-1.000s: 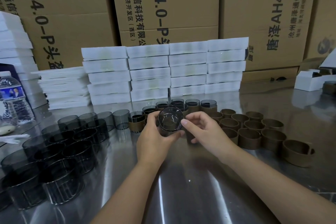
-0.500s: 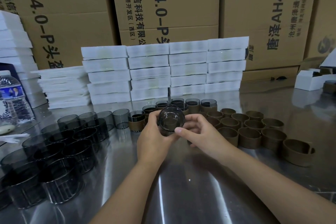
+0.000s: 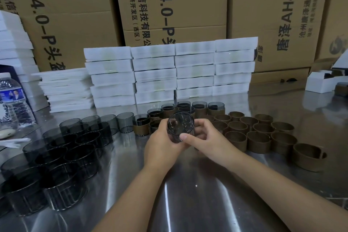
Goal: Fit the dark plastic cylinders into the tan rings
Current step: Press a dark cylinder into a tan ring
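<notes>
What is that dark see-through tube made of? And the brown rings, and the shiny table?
Dark cylinder: looks like smoky, glossy plastic; you can see through its wall and the rim glints.
Tan rings: dull, matte brown, perhaps cardboard or plastic; the look leaves it open.
Table: likely polished steel; grey and shiny with streaky reflections.

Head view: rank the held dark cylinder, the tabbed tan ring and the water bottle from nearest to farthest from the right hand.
1. held dark cylinder, pinched by the right hand itself.
2. tabbed tan ring, right end of the rings.
3. water bottle, far left.
</notes>
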The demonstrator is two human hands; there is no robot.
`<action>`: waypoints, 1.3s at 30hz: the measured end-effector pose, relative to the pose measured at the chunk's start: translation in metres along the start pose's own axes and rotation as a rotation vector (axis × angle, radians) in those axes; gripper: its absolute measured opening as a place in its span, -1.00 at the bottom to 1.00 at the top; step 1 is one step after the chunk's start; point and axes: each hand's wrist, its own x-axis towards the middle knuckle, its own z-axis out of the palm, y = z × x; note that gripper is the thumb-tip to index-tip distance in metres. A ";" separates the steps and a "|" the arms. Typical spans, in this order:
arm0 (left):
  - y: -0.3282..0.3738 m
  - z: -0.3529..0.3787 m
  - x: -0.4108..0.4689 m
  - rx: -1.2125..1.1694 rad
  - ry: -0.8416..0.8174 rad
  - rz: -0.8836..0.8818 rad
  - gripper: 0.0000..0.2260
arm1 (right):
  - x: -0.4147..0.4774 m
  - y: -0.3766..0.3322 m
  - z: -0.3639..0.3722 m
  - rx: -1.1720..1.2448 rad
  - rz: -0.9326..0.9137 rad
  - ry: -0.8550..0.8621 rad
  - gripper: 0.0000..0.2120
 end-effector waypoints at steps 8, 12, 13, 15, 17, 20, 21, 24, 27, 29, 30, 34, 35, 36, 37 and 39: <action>-0.004 0.006 0.001 -0.130 -0.096 -0.013 -0.72 | -0.001 0.001 -0.002 -0.020 -0.009 -0.018 -0.36; 0.000 0.007 0.000 -0.205 -0.169 -0.032 -0.67 | -0.004 -0.002 -0.004 -0.022 0.029 -0.023 -0.22; 0.001 0.008 0.000 -0.229 -0.196 -0.044 -0.64 | -0.005 -0.003 -0.004 -0.009 0.047 -0.020 -0.28; 0.003 0.009 -0.003 -0.271 -0.241 -0.062 -0.69 | -0.005 -0.005 -0.005 -0.003 0.094 -0.013 -0.46; 0.004 0.010 -0.003 -0.284 -0.261 -0.068 -0.80 | -0.006 -0.008 -0.006 0.003 0.128 -0.020 -0.54; 0.006 0.009 -0.004 -0.316 -0.287 -0.057 -0.88 | -0.006 -0.011 -0.007 0.012 0.159 -0.022 -0.51; 0.007 0.008 -0.004 -0.330 -0.295 -0.054 -0.89 | -0.006 -0.012 -0.007 0.014 0.167 -0.015 -0.51; 0.010 0.007 -0.005 -0.373 -0.327 -0.088 -0.89 | -0.007 -0.013 -0.008 0.024 0.159 0.012 -0.46; 0.012 0.007 -0.005 -0.444 -0.366 -0.128 -0.86 | -0.007 -0.014 -0.010 -0.010 0.104 0.061 -0.36; 0.014 0.005 -0.006 -0.499 -0.409 -0.151 -0.77 | -0.007 -0.016 -0.009 -0.017 0.077 0.085 -0.29; 0.016 0.004 -0.007 -0.523 -0.435 -0.162 -0.70 | -0.007 -0.016 -0.009 -0.012 0.070 0.089 -0.28; 0.018 0.003 -0.008 -0.591 -0.522 -0.201 -0.52 | -0.007 -0.018 -0.009 0.022 0.061 0.090 -0.33; 0.018 0.003 -0.008 -0.605 -0.545 -0.206 -0.50 | -0.007 -0.017 -0.009 0.036 0.069 0.083 -0.33; 0.018 0.003 -0.008 -0.620 -0.570 -0.211 -0.48 | -0.006 -0.017 -0.010 0.054 0.084 0.070 -0.31; 0.019 0.002 -0.008 -0.634 -0.593 -0.218 -0.46 | -0.005 -0.017 -0.010 0.077 0.101 0.054 -0.28; 0.020 0.002 -0.008 -0.661 -0.630 -0.230 -0.41 | -0.005 -0.019 -0.011 0.144 0.132 0.027 -0.25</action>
